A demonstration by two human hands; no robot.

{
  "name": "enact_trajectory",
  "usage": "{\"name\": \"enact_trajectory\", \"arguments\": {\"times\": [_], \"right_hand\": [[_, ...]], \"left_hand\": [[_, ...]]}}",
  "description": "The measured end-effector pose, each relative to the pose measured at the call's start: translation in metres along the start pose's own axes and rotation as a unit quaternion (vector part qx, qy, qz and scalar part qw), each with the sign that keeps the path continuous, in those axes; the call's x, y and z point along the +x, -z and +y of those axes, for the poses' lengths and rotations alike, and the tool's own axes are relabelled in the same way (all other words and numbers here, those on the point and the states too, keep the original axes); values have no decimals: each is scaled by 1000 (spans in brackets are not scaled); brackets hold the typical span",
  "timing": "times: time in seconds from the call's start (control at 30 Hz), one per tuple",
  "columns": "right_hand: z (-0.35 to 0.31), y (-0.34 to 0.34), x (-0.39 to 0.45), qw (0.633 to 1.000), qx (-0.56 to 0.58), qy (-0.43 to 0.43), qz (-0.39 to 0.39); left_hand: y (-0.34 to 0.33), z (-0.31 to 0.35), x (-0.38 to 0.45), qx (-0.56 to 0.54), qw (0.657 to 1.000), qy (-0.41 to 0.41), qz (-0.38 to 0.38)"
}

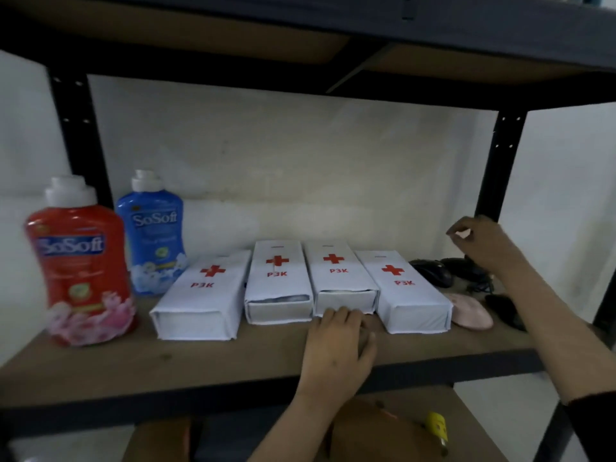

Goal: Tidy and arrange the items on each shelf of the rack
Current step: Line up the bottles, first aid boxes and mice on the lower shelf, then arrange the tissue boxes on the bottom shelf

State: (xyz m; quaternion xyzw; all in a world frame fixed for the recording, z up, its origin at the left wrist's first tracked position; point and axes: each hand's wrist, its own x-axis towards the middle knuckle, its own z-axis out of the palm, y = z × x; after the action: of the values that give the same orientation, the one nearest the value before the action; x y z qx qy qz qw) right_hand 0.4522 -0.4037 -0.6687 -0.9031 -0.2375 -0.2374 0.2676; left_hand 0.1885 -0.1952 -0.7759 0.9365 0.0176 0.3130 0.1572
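Left hand [336, 348] by "P3K" boxes [340, 278]; "SoSoft" bottles [83, 258]

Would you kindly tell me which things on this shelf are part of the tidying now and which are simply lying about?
In hand:
- third P3K box, its front end touched by the left hand
- the other P3K boxes
- right hand, raised over the black mice

Lying about:
- red SoSoft bottle
- blue SoSoft bottle
- pink mouse
- yellow object on the shelf below

Bare forearms; dark sleeve [590, 400] edge on right arm.
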Motion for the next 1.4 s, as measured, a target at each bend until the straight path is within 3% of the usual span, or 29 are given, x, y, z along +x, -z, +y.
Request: {"name": "enact_trajectory", "arguments": {"times": [0.1,0.23,0.4,0.5,0.63,0.9,1.03,1.13,1.2,1.27,1.33,1.4], "right_hand": [[-57,19,-41,996,48,68,23],[-133,16,-114,982,124,143,-15],[-212,-33,-207,957,140,227,-110],[-235,-70,-248,947,138,264,-122],[-239,-109,-269,947,117,297,-28],[-234,-172,-276,929,144,279,195],[-234,-195,-283,910,145,296,250],[-232,-213,-301,902,154,310,259],[-226,-236,-326,911,164,311,215],[-213,-269,-357,927,175,314,107],[-196,-307,-392,931,176,320,-20],[-178,-341,-425,924,147,326,-135]], "left_hand": [[23,-19,-29,10,1000,6,21],[57,-59,-73,54,996,32,64],[94,-111,-124,155,972,131,118],[103,-130,-138,152,975,119,111],[98,-139,-140,154,973,100,139],[70,-159,-141,194,947,40,254],[69,-162,-141,189,943,18,274],[63,-158,-159,124,947,-8,297],[48,-158,-188,87,943,-4,322],[25,-169,-220,95,944,17,316],[2,-189,-245,93,959,76,258],[-17,-208,-255,87,962,197,165]]}}
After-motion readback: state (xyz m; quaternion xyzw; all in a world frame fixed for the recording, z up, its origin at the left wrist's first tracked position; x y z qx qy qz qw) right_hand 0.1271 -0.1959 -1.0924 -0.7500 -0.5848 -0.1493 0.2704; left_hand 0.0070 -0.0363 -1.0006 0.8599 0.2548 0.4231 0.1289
